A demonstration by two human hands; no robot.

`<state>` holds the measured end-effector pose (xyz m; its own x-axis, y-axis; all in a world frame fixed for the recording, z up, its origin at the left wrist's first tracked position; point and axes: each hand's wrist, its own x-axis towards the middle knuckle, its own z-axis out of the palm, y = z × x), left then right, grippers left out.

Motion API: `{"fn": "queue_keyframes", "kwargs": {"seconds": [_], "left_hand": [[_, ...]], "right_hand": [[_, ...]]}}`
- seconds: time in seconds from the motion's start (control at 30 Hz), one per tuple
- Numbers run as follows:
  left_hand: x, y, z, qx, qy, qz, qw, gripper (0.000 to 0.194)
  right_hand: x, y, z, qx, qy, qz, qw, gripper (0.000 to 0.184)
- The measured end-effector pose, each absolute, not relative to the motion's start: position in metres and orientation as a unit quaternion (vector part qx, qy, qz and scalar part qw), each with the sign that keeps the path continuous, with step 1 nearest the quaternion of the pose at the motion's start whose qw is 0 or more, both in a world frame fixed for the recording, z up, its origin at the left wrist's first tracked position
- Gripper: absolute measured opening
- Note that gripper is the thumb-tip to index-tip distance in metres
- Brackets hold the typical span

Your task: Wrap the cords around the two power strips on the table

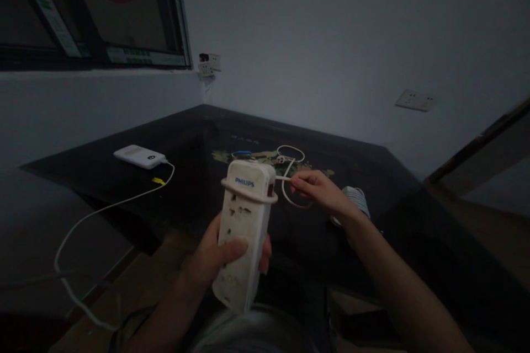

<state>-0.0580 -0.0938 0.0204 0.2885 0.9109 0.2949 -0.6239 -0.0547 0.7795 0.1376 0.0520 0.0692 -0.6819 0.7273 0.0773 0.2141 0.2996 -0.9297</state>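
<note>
My left hand (pixel 226 251) grips a white power strip (pixel 244 231) marked PHILIPS, its thumb lying across the socket face. The strip is held upright with a slight tilt, and its power cord (pixel 250 193) wraps around the upper part. My right hand (pixel 314 187) pinches the cord just right of the strip's top. From those fingers the rest of the cord loops onto the dark table, where its plug (pixel 282 159) lies behind the strip.
On the dark table (pixel 174 127) a white power bank (pixel 139 156) lies left, its cable hanging over the edge. A coiled white cable bundle (pixel 355 201) lies beyond my right forearm. A small blue item (pixel 241 153) lies behind the strip. Wall sockets (pixel 414 100) are at right.
</note>
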Motion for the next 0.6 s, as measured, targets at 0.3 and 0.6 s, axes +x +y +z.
{"fn": "queue_keyframes", "kwargs": {"seconds": [0.3,0.6], "left_hand": [[-0.084,-0.082,0.030,0.347,0.309,0.666,0.583,0.036],[-0.089,-0.076,0.016,0.382,0.368,0.600,0.599,0.037]], "right_hand": [[0.145,-0.007,0.095,-0.342,-0.852,0.285,0.275,0.030],[0.149,-0.035,0.119,-0.332,-0.863,0.114,0.364,0.016]]}}
